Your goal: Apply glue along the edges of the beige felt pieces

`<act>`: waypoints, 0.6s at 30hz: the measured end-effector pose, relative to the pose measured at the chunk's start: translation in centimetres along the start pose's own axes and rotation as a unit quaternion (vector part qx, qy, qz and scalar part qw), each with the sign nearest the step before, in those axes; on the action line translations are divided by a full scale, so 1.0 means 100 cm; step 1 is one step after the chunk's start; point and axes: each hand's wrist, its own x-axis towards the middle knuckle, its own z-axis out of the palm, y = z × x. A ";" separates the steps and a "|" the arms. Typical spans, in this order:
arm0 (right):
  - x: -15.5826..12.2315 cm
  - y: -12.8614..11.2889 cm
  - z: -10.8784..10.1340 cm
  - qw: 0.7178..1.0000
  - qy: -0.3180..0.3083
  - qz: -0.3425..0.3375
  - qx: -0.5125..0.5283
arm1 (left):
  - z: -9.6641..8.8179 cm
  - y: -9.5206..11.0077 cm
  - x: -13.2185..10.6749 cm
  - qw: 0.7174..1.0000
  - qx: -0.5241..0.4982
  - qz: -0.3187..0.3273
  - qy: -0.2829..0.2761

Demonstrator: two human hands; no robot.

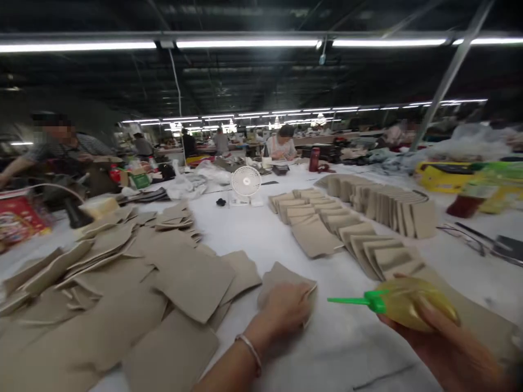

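My left hand (288, 307), with a bracelet at its wrist, is closed on the right edge of a small beige sheet piece (278, 275) on the white table; its fingers are slightly blurred. In my right hand (445, 337) lies a squeeze bottle (417, 305) of yellowish liquid, its green nozzle pointing left toward the left hand. A large loose heap of beige pieces (122, 294) spreads over the left side. Beyond the bottle, overlapping rows of beige pieces (359, 239) run away from me.
A small white fan (245, 182) stands mid-table. Another curved row of pieces (388, 204) sits at the right, near glasses (466, 237) and a yellow box (443, 175). A red box (24, 218) is at far left. Co-workers (281, 144) sit beyond.
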 end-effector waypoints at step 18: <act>0.025 0.014 -0.004 0.901 -0.054 -0.270 -0.336 | -0.009 -0.001 0.005 0.999 -0.020 -0.011 -0.031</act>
